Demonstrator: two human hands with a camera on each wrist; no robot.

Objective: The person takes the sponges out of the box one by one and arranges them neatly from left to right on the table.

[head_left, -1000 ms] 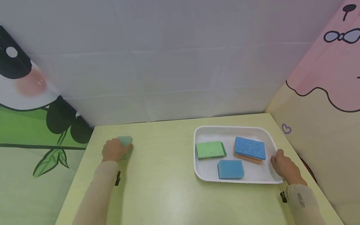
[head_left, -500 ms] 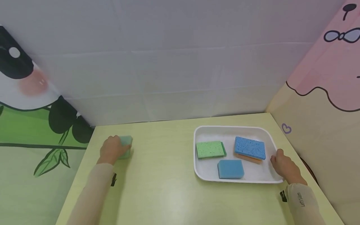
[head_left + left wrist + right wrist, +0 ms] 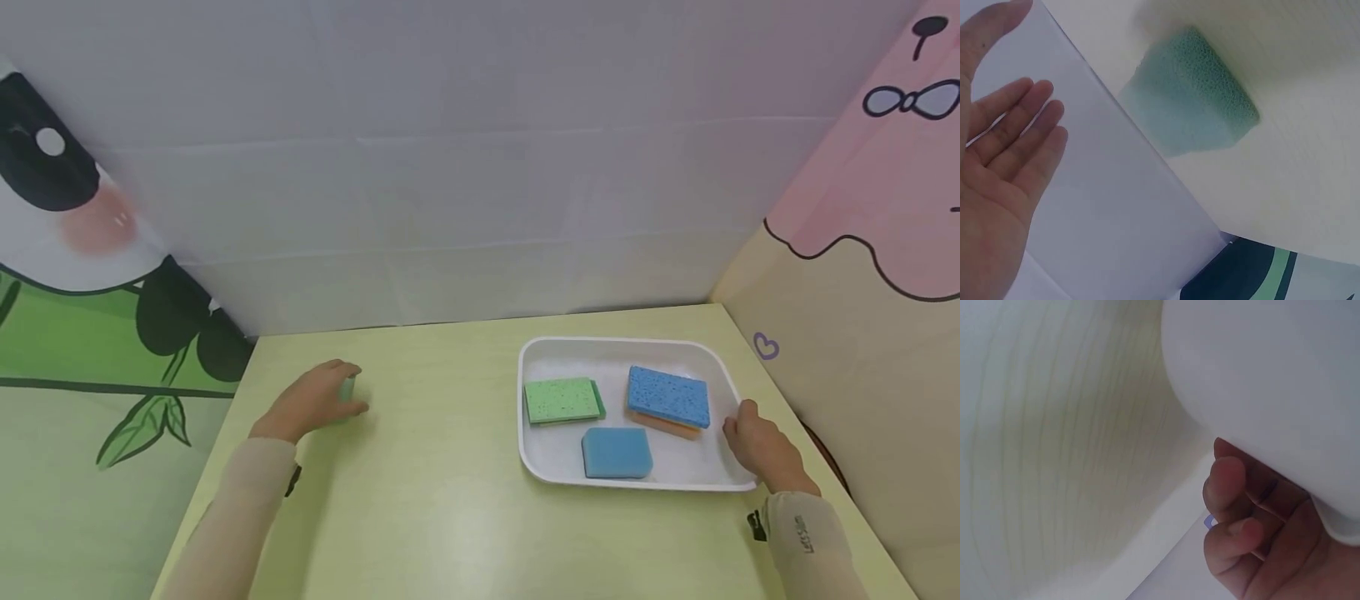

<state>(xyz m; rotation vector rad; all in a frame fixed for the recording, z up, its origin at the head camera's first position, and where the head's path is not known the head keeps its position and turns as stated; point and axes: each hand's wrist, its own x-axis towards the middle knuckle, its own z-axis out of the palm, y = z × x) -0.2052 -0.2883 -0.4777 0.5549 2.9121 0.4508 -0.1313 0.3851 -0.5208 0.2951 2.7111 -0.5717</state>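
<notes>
The left grip [image 3: 311, 402] was wide, near the teal sponge [image 3: 1191, 94] lying on the worktop [image 3: 420, 450]. The right grip [image 3: 765, 447] held the white tray [image 3: 551, 452] by its right edge. Inside lay a light-green sponge [image 3: 559, 400], a plain blue sponge [image 3: 617, 452] and a speckled blue sponge [image 3: 667, 396].

The tray [image 3: 551, 454] looks like smooth plastic; the teal sponge [image 3: 1191, 94], porous foam. The tabletop [image 3: 450, 533] is smooth, faintly glossy; the sleeves [image 3: 232, 508] are matt cloth.

Left fingers [image 3: 1042, 157] loosely extended, right fingers [image 3: 1226, 481] curled.
</notes>
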